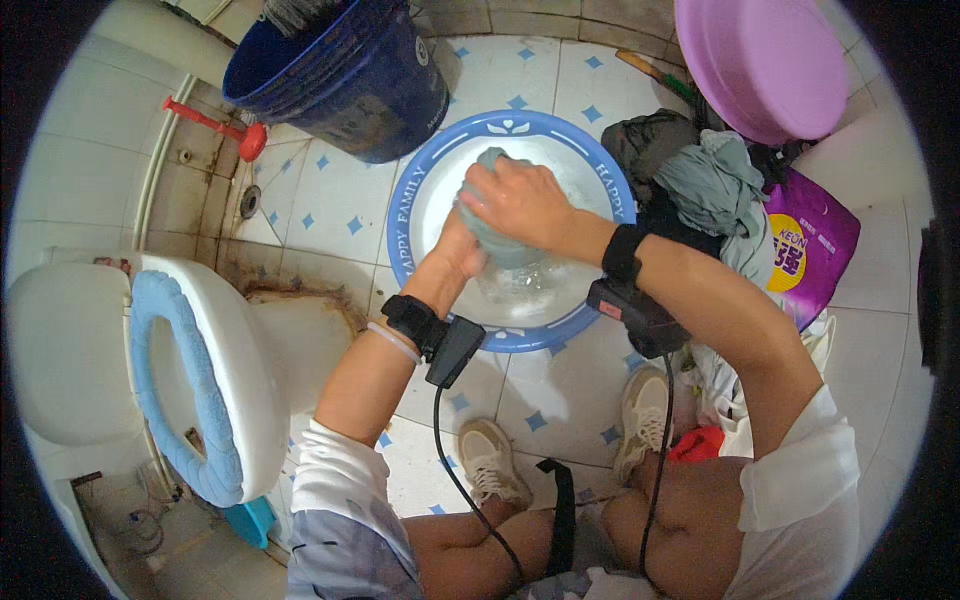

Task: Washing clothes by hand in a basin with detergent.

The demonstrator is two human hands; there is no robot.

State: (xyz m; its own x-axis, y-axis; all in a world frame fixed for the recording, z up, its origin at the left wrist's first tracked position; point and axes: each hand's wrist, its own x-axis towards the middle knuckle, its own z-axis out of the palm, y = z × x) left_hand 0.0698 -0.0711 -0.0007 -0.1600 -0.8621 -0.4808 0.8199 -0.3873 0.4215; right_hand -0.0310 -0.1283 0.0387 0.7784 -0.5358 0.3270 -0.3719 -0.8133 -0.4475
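Observation:
Before me on the tiled floor stands a round white washbasin (510, 343) with a blue rim that bears lettering. Bubbly water (534, 285) lies in its bottom. Both hands grip a bunched wet grey-green cloth (501, 251) over the basin. My right hand (523, 202) is wrapped over the cloth from above, its fingers curled. Lower and to the left, my left hand (456, 249) holds the cloth from beneath; its fingers are mostly hidden by the cloth and the right hand. A strapped black device sits on each wrist, with a cable running from it.
A dark blue bucket (360, 90) stands beyond the basin, left of it. Crumpled clothes (712, 180), a purple package (817, 232) and a pink basin (765, 67) are at right. A toilet (259, 390) with a blue seat cover and a red plunger (225, 129) are at left.

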